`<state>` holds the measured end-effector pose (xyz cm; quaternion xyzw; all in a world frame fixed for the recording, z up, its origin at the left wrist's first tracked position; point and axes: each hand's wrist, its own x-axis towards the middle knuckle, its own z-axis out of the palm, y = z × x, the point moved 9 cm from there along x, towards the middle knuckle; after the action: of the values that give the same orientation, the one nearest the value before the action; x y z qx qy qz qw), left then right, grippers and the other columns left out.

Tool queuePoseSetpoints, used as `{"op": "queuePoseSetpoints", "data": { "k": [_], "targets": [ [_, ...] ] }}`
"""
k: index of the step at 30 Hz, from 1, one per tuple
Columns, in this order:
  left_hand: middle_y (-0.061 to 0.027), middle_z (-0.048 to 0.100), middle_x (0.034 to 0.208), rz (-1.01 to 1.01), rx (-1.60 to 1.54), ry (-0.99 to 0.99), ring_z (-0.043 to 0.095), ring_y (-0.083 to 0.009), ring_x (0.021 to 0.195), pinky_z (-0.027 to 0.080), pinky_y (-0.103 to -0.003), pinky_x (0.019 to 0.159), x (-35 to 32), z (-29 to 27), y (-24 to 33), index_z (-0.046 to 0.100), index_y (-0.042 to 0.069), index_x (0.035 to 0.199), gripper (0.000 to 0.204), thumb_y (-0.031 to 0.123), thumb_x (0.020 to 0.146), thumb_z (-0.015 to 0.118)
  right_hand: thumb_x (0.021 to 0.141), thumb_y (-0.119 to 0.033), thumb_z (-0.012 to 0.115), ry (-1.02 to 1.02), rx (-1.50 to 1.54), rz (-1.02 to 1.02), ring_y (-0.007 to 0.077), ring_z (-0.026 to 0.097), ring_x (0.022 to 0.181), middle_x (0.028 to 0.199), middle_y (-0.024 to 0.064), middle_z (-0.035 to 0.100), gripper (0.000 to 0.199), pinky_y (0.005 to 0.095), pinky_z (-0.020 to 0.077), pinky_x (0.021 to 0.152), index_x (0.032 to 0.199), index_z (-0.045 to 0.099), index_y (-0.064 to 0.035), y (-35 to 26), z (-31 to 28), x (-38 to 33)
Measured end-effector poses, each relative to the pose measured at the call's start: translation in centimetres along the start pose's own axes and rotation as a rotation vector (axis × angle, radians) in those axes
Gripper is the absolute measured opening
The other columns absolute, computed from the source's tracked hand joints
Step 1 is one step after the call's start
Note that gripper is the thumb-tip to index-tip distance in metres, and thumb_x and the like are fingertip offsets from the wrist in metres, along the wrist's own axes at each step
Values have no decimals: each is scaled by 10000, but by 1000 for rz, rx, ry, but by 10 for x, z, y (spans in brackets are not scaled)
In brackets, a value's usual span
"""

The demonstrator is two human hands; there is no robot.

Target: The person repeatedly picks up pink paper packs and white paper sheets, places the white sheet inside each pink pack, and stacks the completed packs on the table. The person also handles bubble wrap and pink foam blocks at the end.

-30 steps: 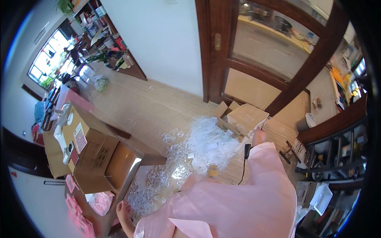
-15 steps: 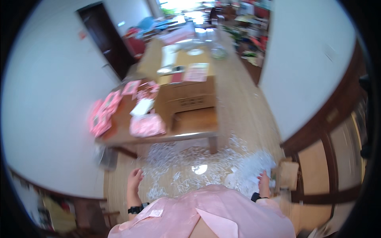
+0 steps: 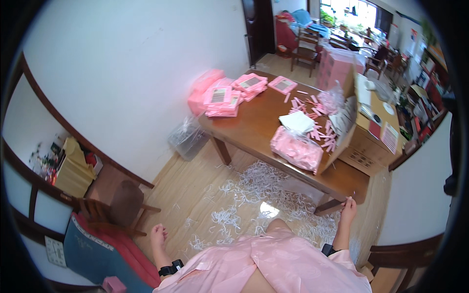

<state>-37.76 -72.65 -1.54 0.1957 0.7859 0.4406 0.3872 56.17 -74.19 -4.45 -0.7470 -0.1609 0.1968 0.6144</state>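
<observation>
My left hand (image 3: 159, 235) hangs over the wooden floor, nothing in it, fingers loosely bent and a little apart. Nearest to it are the dark red edge of a blue cushion (image 3: 93, 244) and strips of shredded white paper (image 3: 225, 220). My right hand (image 3: 348, 210) hangs by the near right corner of a brown wooden table (image 3: 249, 129), fingers loosely curled; no held thing shows. Whether it touches the table, I cannot tell. On the table lie stacks of pink packets (image 3: 222, 100), a clear bag of pink pieces (image 3: 297, 149), white sheets (image 3: 296, 122) and scattered pink sticks (image 3: 328, 134).
An open cardboard box (image 3: 369, 141) stands at the table's right end. A clear plastic-lined bin (image 3: 188, 139) sits against the wall. Shredded paper covers the floor under the near table edge. A brown stool (image 3: 126, 200) stands at left; pink boxes (image 3: 337, 66) stand behind the table.
The view has swung left and come closer to the table, which now appears turned and further right. My right hand has moved from above the shredded paper to beside the table corner.
</observation>
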Motion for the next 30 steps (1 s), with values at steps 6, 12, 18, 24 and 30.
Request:
{"op": "queuePoseSetpoints", "data": {
  "k": [6, 12, 18, 24, 30],
  "targets": [
    [17, 672, 965, -23, -77, 34, 610, -86, 755, 486, -235, 635, 56, 14, 10, 652, 142, 1094, 196, 314, 1015, 602, 1034, -260, 567, -293, -103, -49, 52, 458, 503, 706, 2, 600, 239, 220, 349, 453, 1041, 686, -53, -67, 200, -14],
    [-1, 678, 1012, 10, -104, 114, 616, -93, 818, 501, -242, 697, 112, 19, 72, 642, 126, 1146, 243, 324, 1004, 631, 1006, -250, 593, -420, -220, -72, 111, 510, 590, 694, 16, 577, 287, 273, 402, 545, 979, 675, 24, -76, 406, 27],
    [12, 661, 1027, 207, -260, 373, 622, -93, 939, 499, -230, 780, 142, -42, 145, 643, 125, 1136, 215, 305, 1025, 603, 961, -255, 643, -759, -314, -245, 145, 607, 792, 845, 89, 701, 294, 320, 483, 734, 968, 718, 30, -144, 674, -16],
    [0, 661, 1013, -138, -303, 439, 618, -94, 805, 492, -241, 663, 157, -42, 58, 642, 120, 1157, 291, 371, 1013, 608, 982, -243, 582, -1170, -355, -340, 222, 698, 820, 885, 138, 736, 270, 352, 529, 774, 1020, 731, -20, -194, 860, -163],
    [-41, 662, 987, -488, -269, 365, 610, -130, 773, 499, -299, 660, 309, -72, -3, 629, 121, 1146, 306, 392, 1011, 582, 1031, -176, 514, -1361, -486, -230, 130, 620, 622, 762, 43, 660, 220, 292, 508, 585, 1081, 680, -40, -150, 985, -268]
  ]
}}
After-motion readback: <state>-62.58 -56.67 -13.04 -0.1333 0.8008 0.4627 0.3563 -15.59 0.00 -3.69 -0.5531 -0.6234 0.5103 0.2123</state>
